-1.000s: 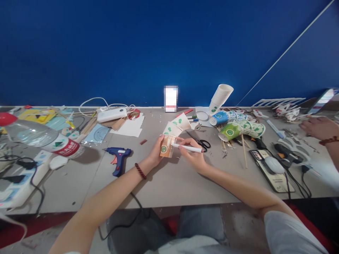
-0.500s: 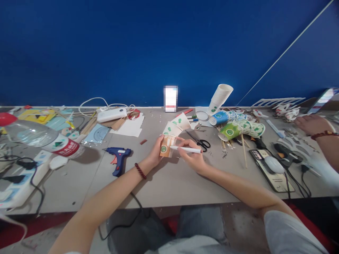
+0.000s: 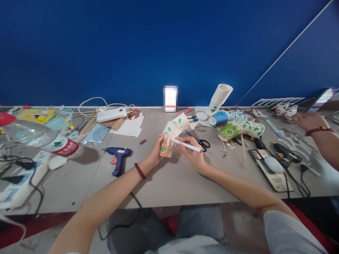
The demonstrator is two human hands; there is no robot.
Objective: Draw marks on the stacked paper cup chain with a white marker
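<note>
Here we are at the bench (image 3: 164, 192), and both hands are busy right in the middle of it! The left hand (image 3: 154, 155) is wrapped round the near end of a curved row of paper cups (image 3: 181, 121), fingers closed on the brown printed cup (image 3: 166, 147) that forms that end. From there the row bends up and away to the right, white cups with green patches. Over comes the view to the right hand (image 3: 195, 157): fingers pinched together on a white marker (image 3: 190, 146), its tip right at the side of the brown cup. Touching the paper or just off it? From here I cannot tell.

Look left of the wrist, and there's a blue glue gun (image 3: 119, 157) lying on its side, with a small brown block (image 3: 143, 141) between it and the cups. Just beyond the right hand, black scissors (image 3: 203, 144). Further right, a blue row of cups (image 3: 220, 117) lies beside a green row of cups (image 3: 230, 131), and behind them leans a tall stack of white cups (image 3: 221, 96). A lit phone (image 3: 170, 98) stands against the blue wall (image 3: 132, 53), its screen blurred. Far left, a big clear bottle (image 3: 39, 134) with a red cap; far right, a co-worker's hand (image 3: 308, 121) is at some red-and-white pieces (image 3: 284, 110).
</note>
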